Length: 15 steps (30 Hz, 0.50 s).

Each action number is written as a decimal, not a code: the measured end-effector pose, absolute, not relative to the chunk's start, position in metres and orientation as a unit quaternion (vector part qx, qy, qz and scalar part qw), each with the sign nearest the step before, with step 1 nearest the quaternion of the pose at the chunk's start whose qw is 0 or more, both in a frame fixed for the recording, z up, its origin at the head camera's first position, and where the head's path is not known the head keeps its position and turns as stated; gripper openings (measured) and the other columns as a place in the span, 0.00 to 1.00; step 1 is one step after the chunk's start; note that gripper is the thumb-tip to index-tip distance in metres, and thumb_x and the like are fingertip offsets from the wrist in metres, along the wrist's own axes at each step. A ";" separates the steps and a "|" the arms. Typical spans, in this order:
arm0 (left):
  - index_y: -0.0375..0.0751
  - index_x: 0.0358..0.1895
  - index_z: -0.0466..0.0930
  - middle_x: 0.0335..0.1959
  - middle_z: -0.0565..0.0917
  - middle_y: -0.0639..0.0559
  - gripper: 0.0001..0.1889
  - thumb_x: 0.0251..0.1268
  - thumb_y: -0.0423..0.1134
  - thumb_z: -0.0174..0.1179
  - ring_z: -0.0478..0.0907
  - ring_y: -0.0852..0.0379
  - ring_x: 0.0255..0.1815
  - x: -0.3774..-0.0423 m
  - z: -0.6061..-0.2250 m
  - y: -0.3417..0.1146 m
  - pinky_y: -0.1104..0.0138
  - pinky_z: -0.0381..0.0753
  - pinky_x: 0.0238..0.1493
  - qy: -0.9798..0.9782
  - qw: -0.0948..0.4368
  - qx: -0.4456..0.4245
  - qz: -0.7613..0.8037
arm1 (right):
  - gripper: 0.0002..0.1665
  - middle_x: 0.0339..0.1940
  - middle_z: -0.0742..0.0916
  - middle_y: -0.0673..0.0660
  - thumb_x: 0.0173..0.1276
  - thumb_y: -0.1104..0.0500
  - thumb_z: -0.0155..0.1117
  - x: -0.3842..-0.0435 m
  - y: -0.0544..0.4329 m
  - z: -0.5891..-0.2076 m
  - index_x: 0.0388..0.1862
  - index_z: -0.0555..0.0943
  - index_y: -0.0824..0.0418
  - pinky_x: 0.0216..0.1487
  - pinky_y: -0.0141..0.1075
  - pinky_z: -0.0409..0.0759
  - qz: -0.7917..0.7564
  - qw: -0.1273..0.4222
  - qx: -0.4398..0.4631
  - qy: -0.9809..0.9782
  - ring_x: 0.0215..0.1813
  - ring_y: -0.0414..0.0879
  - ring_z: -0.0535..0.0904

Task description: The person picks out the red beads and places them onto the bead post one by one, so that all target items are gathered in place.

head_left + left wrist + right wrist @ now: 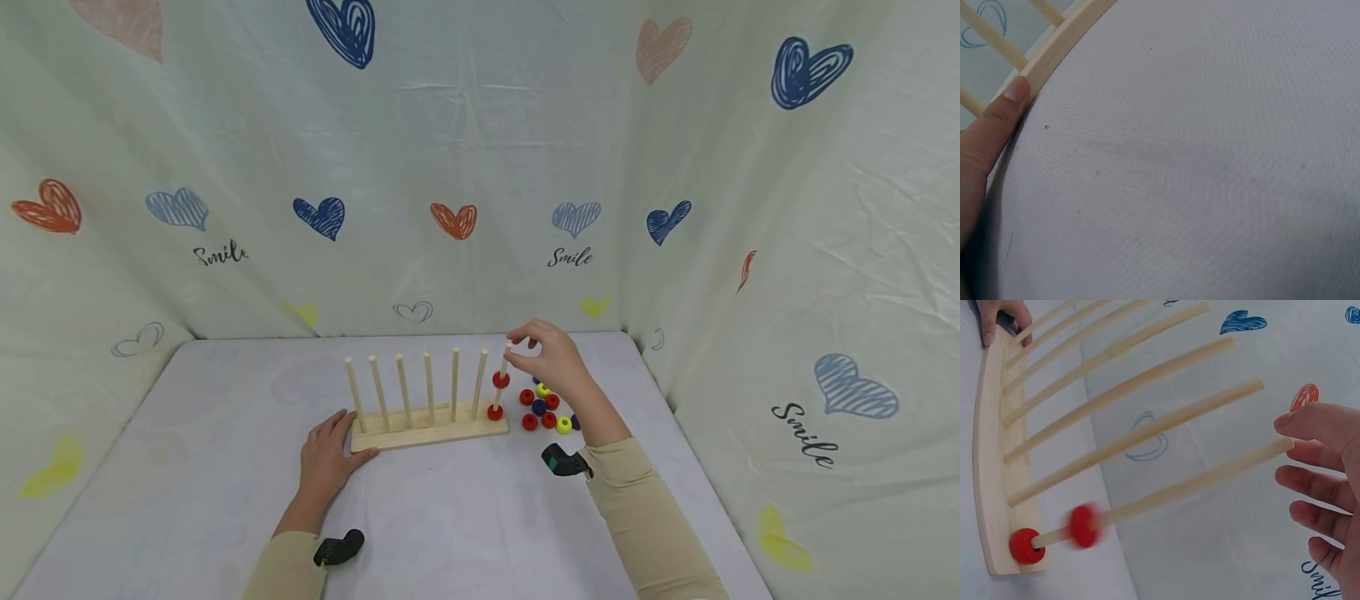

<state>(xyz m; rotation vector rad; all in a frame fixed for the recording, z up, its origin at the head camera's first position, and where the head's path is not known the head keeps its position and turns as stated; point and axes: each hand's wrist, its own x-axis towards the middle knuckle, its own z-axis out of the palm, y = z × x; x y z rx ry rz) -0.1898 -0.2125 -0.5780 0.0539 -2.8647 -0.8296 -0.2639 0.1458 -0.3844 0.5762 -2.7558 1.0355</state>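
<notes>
A wooden peg rack stands upright on the table with a row of several pegs. On its rightmost peg, one red bead sits at the base. A second red bead, blurred by motion, is on the same peg above it, apart from both the lower bead and the fingers. My right hand is at the peg's top, thumb and fingers spread apart and holding nothing. At the rack's left end, my left hand grips the base, its thumb along the front edge.
Loose red, blue and yellow beads, among them a yellow bead and a blue bead, lie right of the rack, partly behind the right forearm. A heart-printed curtain rises behind the table.
</notes>
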 end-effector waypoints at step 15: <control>0.32 0.69 0.66 0.70 0.62 0.32 0.44 0.52 0.51 0.73 0.56 0.29 0.67 -0.190 -0.577 -0.211 0.35 0.57 0.61 -0.956 0.076 0.020 -0.283 | 0.16 0.46 0.84 0.56 0.64 0.55 0.70 -0.262 0.155 -0.391 0.50 0.84 0.57 0.44 0.41 0.79 0.343 0.039 0.179 -0.921 0.48 0.52 0.76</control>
